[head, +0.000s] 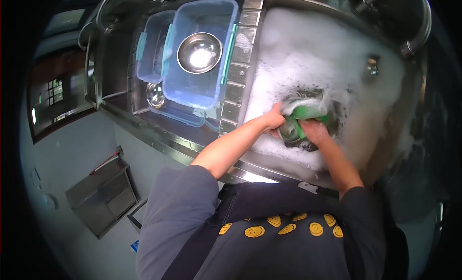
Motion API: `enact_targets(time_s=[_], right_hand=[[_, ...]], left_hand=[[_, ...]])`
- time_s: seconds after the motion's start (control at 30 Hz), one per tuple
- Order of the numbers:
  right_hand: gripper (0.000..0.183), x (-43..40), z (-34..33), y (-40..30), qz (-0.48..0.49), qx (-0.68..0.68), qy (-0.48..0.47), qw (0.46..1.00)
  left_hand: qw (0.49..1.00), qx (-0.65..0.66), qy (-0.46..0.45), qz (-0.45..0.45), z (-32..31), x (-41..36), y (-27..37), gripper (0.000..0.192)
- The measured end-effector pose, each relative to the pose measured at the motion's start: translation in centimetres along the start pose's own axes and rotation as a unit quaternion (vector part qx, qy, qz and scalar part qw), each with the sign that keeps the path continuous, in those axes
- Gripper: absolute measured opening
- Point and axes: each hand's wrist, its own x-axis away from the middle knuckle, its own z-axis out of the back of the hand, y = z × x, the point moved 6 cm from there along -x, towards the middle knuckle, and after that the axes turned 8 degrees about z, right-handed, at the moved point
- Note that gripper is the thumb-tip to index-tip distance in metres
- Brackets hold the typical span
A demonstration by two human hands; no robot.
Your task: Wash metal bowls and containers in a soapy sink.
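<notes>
My left hand [275, 120] grips the left edge of a round metal bowl [287, 131] held low over the foamy water. My right hand [314, 131] is at the bowl's near right side, closed on a green scrubbing cloth or pad [305, 112] that lies against the bowl. Foam covers the top of the bowl and part of the green thing, and the motion blurs them. White suds [299, 45] fill much of the sink around both hands, with murky water to the right.
A ridged metal divider [239, 67] separates this sink from the left basin. There, a steel bowl [199, 53] sits in a large clear plastic container [191, 88]; a smaller container [149, 72] and another steel bowl [156, 95] are beside it. A curved metal pipe [426, 27] rises at right.
</notes>
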Motion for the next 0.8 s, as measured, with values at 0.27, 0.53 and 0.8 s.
enact_targets(time_s=[0.27, 0.53, 0.8], right_hand=[[0.025, -1.7, 6.2, -1.9, -0.152, -0.438, 0.124, 0.877], [0.038, 4.4, 7.1, 7.7, -0.485, -0.308, 0.178, 0.799], [0.041, 6.4, -1.2, 9.1, -0.49, -0.681, 0.37, 0.398]], left_hand=[[0.961, 0.268, -0.061, -0.023, -1.5, -0.8, 0.7, 0.075], [0.889, 0.421, -0.18, -0.013, -1.4, -0.8, 1.4, 0.065], [0.991, -0.007, -0.014, -0.132, 0.5, 0.6, 4.8, 0.027]])
